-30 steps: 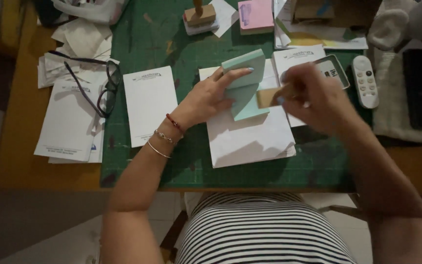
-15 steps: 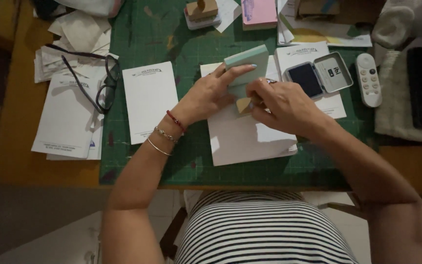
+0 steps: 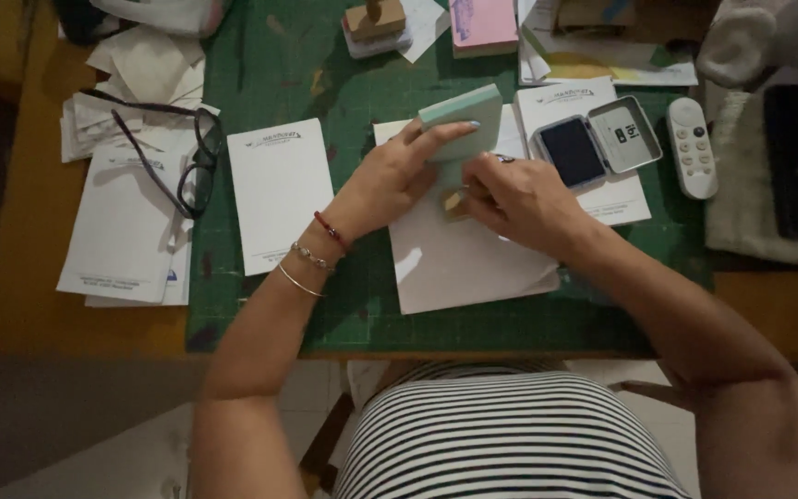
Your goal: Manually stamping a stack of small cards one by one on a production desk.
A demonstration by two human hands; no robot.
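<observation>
A pale green block (image 3: pixel 462 125), thick like a pad or sponge, is held tilted above the middle of the green cutting mat (image 3: pixel 279 74). The left hand (image 3: pixel 397 176) grasps it from below and the left, fingers (image 3: pixel 436 135) wrapped along its lower edge. Just beneath it the right hand (image 3: pixel 519 196) is clenched around a small wooden stamp (image 3: pixel 455 203), of which only a tan corner shows; it presses down on the white sheet (image 3: pixel 459 263) under both hands.

The sheet's lower edge lies well inside the mat's near border, leaving a bare green strip in front of the person. To the left, a printed white card (image 3: pixel 279 194) lies just beside the left wrist, with a narrow green gap between card and sheet. Farther left, at the mat's edge, black glasses (image 3: pixel 198 157) rest across a stack of printed cards (image 3: pixel 126 231) that spills onto the wooden tabletop (image 3: pixel 34 231).

To the right, an open ink pad (image 3: pixel 598 143) sits on another card, close to the right hand's knuckles. A white remote (image 3: pixel 692 146) lies just beyond it, at the mat's right edge. At the far edge stand another wooden stamp (image 3: pixel 376 20) and a pink notepad (image 3: pixel 482 23), well apart from the hands.
</observation>
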